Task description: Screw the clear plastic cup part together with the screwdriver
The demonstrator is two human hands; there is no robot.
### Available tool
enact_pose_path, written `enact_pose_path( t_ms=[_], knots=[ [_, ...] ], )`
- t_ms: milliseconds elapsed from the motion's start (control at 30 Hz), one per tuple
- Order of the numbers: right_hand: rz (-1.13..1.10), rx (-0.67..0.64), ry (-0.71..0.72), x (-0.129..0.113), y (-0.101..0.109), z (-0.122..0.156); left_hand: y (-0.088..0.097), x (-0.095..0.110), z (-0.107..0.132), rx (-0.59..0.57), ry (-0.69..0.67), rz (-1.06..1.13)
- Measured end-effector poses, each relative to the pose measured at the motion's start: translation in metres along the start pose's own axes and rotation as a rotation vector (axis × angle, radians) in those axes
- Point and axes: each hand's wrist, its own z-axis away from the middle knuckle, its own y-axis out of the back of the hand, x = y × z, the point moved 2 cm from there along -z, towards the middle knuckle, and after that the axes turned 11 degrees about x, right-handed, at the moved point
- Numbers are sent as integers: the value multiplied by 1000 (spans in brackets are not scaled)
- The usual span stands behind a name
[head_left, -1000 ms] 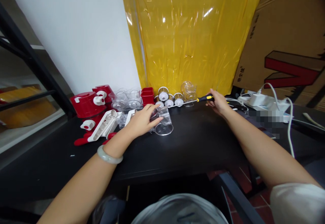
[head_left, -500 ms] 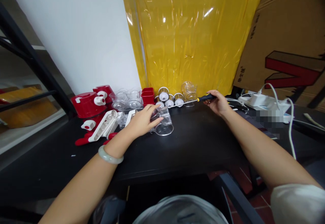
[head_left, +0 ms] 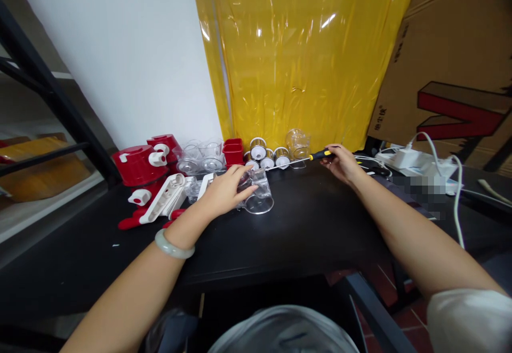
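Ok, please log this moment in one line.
left hand: holds clear plastic part | right hand: holds screwdriver | shaft: toward part

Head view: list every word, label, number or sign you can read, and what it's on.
"V", or a shape like it lying on its side: large, red, on the cardboard box.
Small black characters on the same box, left of that shape: too small to read surely.
Black print higher up the box: too blurred.
Screwdriver handle: no lettering legible.

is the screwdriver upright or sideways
Sideways: the screwdriver runs from the right hand toward the clear plastic part under the left hand.
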Motion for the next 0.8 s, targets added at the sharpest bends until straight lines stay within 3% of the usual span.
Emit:
enact_pose_path(
  t_ms=[167, 333, 433, 800],
  knots=[
    [-9, -67, 0, 2, 4, -4, 0, 0, -1, 4, -8, 2],
    [98, 5, 28, 4, 4, -7, -1, -1, 0, 3, -9, 2],
    [134, -25, 46, 3, 2, -4, -1, 0, 0, 5, -8, 1],
    [-84, -44, -41, -3, -2, 2, -1, -1, -1, 8, -11, -3]
  ],
)
